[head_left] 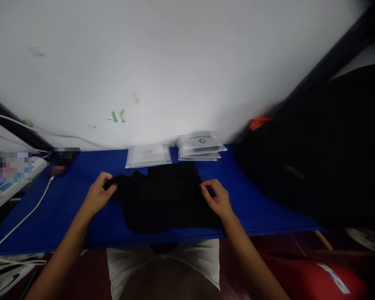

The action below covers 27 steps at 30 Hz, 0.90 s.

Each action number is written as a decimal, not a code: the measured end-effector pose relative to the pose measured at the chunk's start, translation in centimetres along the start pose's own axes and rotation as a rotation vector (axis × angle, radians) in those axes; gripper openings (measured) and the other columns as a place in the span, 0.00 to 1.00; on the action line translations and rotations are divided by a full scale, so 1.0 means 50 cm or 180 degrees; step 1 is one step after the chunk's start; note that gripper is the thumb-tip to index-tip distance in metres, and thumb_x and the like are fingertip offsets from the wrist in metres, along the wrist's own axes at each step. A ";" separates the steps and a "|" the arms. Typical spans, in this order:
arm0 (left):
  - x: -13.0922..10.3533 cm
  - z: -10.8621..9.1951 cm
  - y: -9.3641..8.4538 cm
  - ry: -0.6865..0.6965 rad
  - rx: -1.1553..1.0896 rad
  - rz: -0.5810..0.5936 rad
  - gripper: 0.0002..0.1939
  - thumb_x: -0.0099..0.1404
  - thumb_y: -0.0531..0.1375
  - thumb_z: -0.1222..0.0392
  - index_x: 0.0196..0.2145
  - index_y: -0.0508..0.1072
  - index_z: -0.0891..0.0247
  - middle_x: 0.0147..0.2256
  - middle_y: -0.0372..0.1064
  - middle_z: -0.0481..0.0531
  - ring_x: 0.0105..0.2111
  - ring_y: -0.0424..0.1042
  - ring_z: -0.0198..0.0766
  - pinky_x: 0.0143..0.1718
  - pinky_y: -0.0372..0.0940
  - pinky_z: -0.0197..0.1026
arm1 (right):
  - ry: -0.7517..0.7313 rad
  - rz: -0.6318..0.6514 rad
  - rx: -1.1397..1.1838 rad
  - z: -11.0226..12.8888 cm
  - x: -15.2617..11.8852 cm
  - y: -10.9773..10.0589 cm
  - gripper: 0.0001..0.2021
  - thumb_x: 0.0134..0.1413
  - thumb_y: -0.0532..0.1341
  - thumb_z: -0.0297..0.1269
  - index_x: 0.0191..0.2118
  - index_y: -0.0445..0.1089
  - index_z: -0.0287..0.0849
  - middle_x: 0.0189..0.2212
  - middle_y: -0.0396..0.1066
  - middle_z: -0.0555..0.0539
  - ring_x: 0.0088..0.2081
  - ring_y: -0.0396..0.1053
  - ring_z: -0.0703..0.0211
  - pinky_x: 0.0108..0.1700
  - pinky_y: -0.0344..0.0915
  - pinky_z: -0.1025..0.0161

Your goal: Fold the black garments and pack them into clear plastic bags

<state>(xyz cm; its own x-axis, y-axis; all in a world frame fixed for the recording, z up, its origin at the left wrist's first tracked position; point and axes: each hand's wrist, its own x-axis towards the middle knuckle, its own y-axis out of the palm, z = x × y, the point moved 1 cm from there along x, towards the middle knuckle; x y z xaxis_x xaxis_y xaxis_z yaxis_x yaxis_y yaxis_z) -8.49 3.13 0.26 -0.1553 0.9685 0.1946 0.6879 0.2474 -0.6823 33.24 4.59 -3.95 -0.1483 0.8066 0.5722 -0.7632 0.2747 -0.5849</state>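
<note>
A black garment lies partly folded on the blue table cover, close to the front edge. My left hand has its fingers closed on a narrow part sticking out from the garment's left side. At the right edge, my right hand pinches the cloth between thumb and fingertips. Dark folds hide the garment's exact shape. Just behind it lie a flat translucent pouch and a stack of similar printed pouches.
A large dark heap fills the right side, with an orange piece near its top. At the left are a white cable, a dark device and a white box. A white wall stands behind.
</note>
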 end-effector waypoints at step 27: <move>-0.092 0.014 0.152 -0.0028 0.0970 -0.0477 0.25 0.60 0.59 0.38 0.42 0.71 0.64 0.56 0.62 0.66 0.59 0.58 0.62 0.59 0.55 0.65 | 0.0111 0.0012 0.0065 -0.016 -0.001 0.006 0.05 0.62 0.57 0.38 0.36 0.69 0.45 0.30 0.72 0.49 0.32 0.71 0.58 0.36 0.68 0.60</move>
<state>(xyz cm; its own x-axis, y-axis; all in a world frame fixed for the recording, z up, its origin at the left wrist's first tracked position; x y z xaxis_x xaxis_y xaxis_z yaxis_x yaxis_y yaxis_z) -3.04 0.55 -6.31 -0.2456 0.9207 0.3035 0.4138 0.3827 -0.8261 33.52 5.06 -4.62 -0.1295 0.8253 0.5496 -0.7754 0.2612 -0.5750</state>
